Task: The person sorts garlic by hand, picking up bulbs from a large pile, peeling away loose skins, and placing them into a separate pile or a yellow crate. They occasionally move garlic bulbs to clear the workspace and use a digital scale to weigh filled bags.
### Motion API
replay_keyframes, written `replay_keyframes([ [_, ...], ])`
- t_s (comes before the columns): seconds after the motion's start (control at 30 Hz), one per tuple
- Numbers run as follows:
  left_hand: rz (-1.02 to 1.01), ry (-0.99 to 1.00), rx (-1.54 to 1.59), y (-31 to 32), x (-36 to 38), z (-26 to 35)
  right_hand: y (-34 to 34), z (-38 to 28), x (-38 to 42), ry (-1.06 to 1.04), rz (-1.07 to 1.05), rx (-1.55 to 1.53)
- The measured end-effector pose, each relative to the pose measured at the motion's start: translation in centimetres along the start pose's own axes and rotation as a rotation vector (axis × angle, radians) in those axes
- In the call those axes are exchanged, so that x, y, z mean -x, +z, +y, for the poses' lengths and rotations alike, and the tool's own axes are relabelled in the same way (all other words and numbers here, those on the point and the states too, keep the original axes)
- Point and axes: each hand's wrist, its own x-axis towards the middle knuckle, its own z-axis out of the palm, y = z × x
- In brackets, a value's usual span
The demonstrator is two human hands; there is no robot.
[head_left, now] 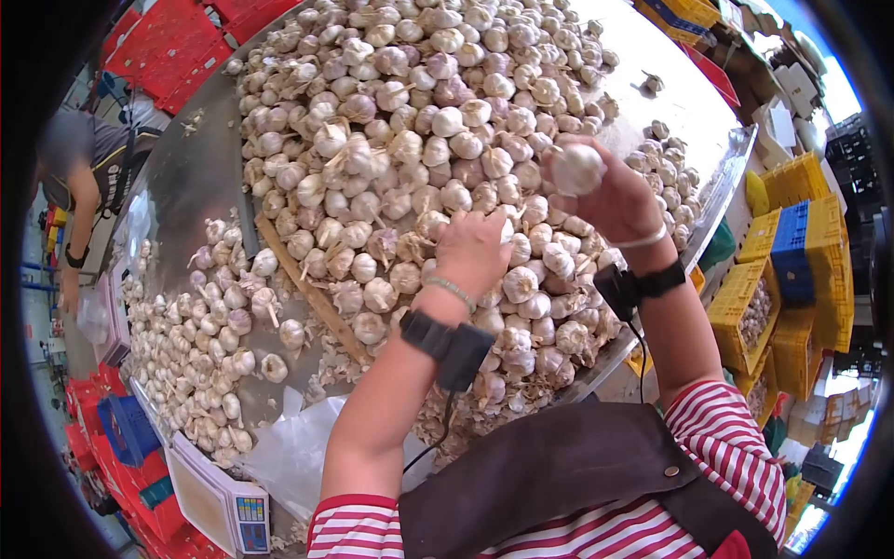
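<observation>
the person's right hand (619,191) is raised over the near right of the big heap, thumb and fingers pinching one garlic bulb (577,170) clear of the rest. that bulb is pale and round but blurred, so i can't tell which way its stem points or how its long axis lies. the left hand (473,250) is down on the garlic heap (400,168), back upward and fingers curled under; a bit of something white shows by its fingertips, though i can't tell whether it's gripped.

in the heap, bulbs and stems point every which way. a wooden strip (307,289) slants along the heap's left edge, its near end toward the person's left forearm. beyond it, a smaller garlic pile (200,326) spreads on the metal table (200,172), one bulb there with its stem toward the person. a scale (209,494) stands near a clear plastic bag (303,443) at the near left. another person (84,182) is over at the far left.
</observation>
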Motion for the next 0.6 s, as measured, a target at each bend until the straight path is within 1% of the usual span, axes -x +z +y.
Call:
replay_keyframes([
  [0.03,0.028,0.018,-0.082,1.4,-0.7,-0.2,0.2,-0.4,1.4,0.055,0.118,-0.049],
  [0.07,0.023,0.025,-0.079,2.3,-1.3,-0.5,-1.0,-0.1,2.3,0.071,0.085,-0.091],
  [0.13,-0.049,0.007,-0.171,3.2,-2.4,-0.9,-2.6,-0.3,4.1,0.243,0.152,0.338],
  [0.2,-0.07,0.016,-0.143,1.7,-2.3,-0.8,-0.5,1.1,4.7,0.503,0.381,0.909],
  [0.23,-0.018,-0.064,0.106,0.5,-1.9,-0.7,-1.4,2.8,5.6,0.236,0.299,1.287],
  [0.27,0.033,-0.148,0.353,-0.3,-1.4,-0.9,-0.9,3.6,6.1,0.177,0.268,1.538],
  [0.3,0.143,-0.152,0.645,-0.7,-0.5,-1.4,-0.1,3.8,6.4,0.191,0.228,1.609],
  [0.33,0.133,-0.155,0.636,-1.4,0.7,-1.8,0.5,3.9,6.5,0.204,0.184,1.677],
  [0.4,0.206,-0.4,1.684,-3.9,3.1,-1.9,0.9,5.1,6.6,0.233,0.049,1.629],
  [0.43,0.202,-0.406,1.673,-4.6,4.5,-2.2,1.4,5.9,6.6,0.223,0.016,1.665],
  [0.47,0.196,-0.408,1.883,-5.2,5.8,-2.5,1.9,6.8,6.6,0.21,-0.015,1.704],
  [0.5,0.188,-0.409,2.094,-5.6,7.0,-2.5,1.9,8.0,6.4,0.251,-0.041,1.741],
  [0.53,0.186,-0.41,2.086,-5.4,7.9,-2.7,1.8,8.9,6.0,0.245,-0.039,1.735],
  [0.6,0.012,-0.451,1.604,-3.8,9.5,-3.9,2.0,9.9,4.9,0.375,-0.042,1.854],
])
